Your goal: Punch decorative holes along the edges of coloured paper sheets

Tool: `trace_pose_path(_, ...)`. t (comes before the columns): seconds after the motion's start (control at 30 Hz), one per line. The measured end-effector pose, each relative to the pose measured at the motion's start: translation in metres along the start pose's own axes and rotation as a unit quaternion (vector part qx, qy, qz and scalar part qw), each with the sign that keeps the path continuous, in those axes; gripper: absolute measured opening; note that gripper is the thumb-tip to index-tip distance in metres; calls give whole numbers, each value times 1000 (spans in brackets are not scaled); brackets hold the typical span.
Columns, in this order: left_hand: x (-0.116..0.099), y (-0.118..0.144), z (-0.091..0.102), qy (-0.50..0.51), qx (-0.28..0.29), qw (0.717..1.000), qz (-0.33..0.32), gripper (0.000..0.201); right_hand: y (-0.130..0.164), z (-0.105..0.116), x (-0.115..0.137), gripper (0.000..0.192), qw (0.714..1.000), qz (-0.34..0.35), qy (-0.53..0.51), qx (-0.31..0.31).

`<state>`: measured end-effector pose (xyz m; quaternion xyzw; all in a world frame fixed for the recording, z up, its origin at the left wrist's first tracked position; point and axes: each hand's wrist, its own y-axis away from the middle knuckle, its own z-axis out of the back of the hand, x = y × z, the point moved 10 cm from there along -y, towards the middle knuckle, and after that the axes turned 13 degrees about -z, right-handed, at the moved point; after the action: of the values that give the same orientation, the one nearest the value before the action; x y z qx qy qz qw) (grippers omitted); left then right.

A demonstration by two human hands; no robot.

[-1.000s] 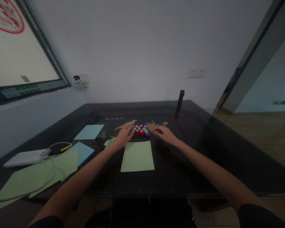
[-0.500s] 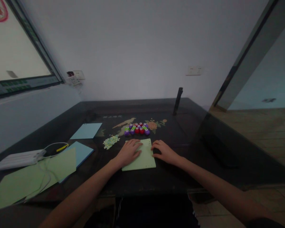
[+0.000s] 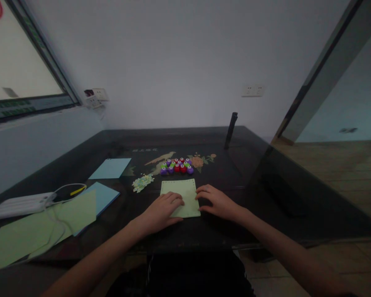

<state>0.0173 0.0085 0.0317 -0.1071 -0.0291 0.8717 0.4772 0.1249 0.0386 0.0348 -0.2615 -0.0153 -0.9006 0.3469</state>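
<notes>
A pale green sheet of paper lies flat on the dark table in front of me, with small dots or holes along its edges. My left hand rests over its lower left part, fingers laid out flat and thumb apart near the bottom edge. At the sheet's right edge, my right hand touches it with bent fingertips, its thumb spread from them. Just beyond the sheet stands a cluster of small round red, purple and green pieces with white tops. To their left is a loose heap of tiny pale green and yellowish pieces.
Light blue sheets lie at the left, and larger green sheets overlap more blue paper. A white power strip with a cable lies beside them. A black upright stick stands at the back right. Sockets are on the wall.
My left hand has slid down the sheet toward its near edge, uncovering the upper left corner. My right hand stays at the right edge, slightly lower. The view has shifted a little.
</notes>
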Motion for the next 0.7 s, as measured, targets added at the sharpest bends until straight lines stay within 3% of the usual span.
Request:
trace_pose_path(0.2, -1, 6, -8, -9, 30, 999, 5, 35, 17, -16, 19, 28, 996, 16, 83, 35)
trace_pose_path(0.4, 3, 5, -10, -24, 25, 999, -5, 33, 12, -23, 21, 16, 989, 34, 145, 18)
trace_pose_path(0.7, 14, 12, -9, -22, 10, 1000, -14, 31, 3, -29, 25, 14, 984, 56, 168, 15)
